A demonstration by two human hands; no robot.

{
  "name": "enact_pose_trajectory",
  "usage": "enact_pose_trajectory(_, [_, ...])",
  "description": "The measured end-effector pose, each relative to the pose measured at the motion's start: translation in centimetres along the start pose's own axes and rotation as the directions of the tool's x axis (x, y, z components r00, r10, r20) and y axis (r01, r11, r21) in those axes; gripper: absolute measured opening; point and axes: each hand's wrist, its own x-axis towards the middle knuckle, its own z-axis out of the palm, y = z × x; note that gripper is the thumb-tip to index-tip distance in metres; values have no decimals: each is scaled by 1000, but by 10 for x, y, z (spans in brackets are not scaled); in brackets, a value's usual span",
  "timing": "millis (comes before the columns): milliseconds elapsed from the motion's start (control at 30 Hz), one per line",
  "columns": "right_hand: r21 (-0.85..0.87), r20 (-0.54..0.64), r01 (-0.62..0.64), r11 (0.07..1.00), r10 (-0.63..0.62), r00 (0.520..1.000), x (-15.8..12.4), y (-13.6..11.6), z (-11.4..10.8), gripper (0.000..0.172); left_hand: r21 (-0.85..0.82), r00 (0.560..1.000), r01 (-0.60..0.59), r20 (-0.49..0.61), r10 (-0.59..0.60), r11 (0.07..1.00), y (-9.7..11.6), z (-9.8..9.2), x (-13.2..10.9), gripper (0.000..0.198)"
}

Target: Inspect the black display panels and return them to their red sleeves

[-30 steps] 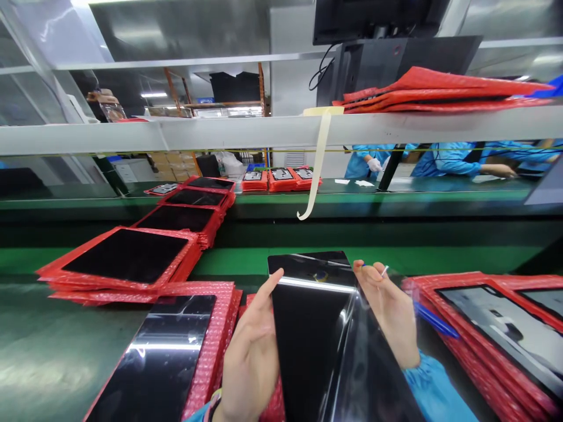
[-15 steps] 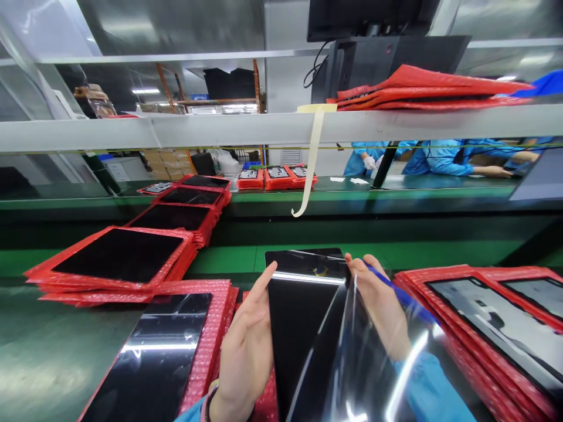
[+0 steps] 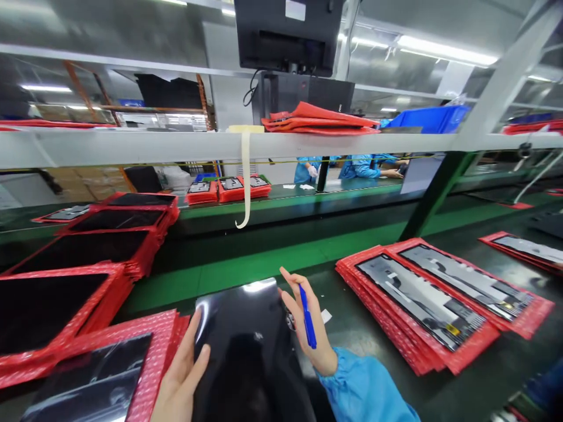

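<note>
A glossy black screen panel [image 3: 246, 351] is tilted up before me, its lower end cut off by the frame. My left hand [image 3: 182, 366] grips its left edge, thumb over the front face. At the upper right edge is my right hand [image 3: 305, 316], with a blue pen [image 3: 307, 316] tucked between its fingers; the index finger points up, and other fingertips meet the panel's edge. Behind the right fingers a small metallic item shows, too hidden to name. To the left, another black panel [image 3: 94, 375] rests on red bubble-wrap sleeves [image 3: 153, 334].
Stacked red sleeves with black panels [image 3: 99, 246] run along the left. Open-backed panels [image 3: 417, 293] lie on red sleeves at right. Masking tape [image 3: 245, 176] hangs from the white shelf beam [image 3: 176, 146]. A green post [image 3: 433, 196] rises at right. Co-workers in blue sleeves [image 3: 363, 166] are beyond.
My view has swung right, so the scene sits further left. The loose clear film that hung by my right hand no longer shows separately. The blue pen is now plainly visible.
</note>
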Motion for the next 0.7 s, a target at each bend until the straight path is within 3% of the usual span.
enact_pose_trajectory(233, [-171,-7,-78,982,78,997,4,48,-66,29,56,983,173,-71,-169,983,-67,-37,12,81])
enact_pose_trajectory(400, [-267,86,-127,955,155,984,11,86,-84,20,130,973,226,14,-230,965,-93,-50,16,82])
enact_pose_trajectory(567, [-323,156,-129,938,188,970,19,102,-86,14,204,982,143,91,-164,968,-89,-48,10,92])
enact_pose_trajectory(700, [-332,129,-102,938,152,980,19,100,-89,25,397,997,-78,12,79,914,-90,-40,1,75])
